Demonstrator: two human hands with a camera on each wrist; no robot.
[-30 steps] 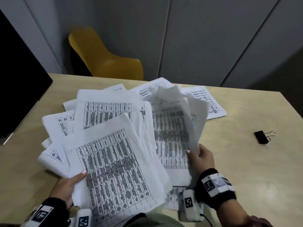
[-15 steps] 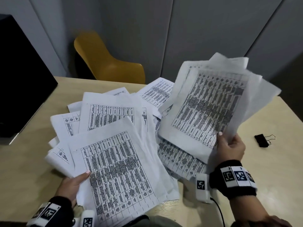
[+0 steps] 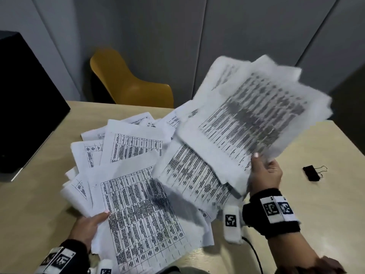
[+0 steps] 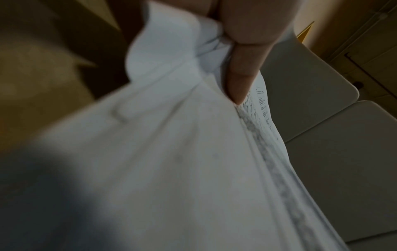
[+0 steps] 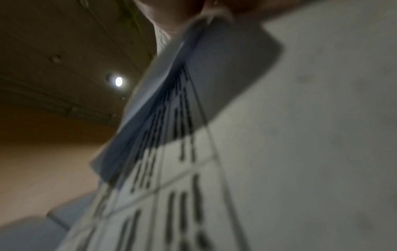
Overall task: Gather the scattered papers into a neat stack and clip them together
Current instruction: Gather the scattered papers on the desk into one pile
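Beige table (image 3: 325,224): printed papers (image 3: 138,204) fanned, overlapping; right hand (image 3: 264,175) lifts blurred sheaf (image 3: 252,115).

Matt printed paper sheets (image 3: 138,210) on a smooth pale wood-look table (image 3: 325,224).

Head view is evenly lit, fairly dim, with soft shadow under the sheaf of papers (image 3: 254,115) raised above the right hand (image 3: 264,175), its print smeared by motion blur. Sheets by the left hand (image 3: 88,227) read sharper. Wall lines bow at the frame edges (wide-angle lens). Left wrist view: dark and soft, only the thumb (image 4: 242,68) near focus, a heavy shadow on the paper below it. Right wrist view: murky, streaked blur, one small ceiling lamp (image 5: 118,81) glaring beyond the hand.
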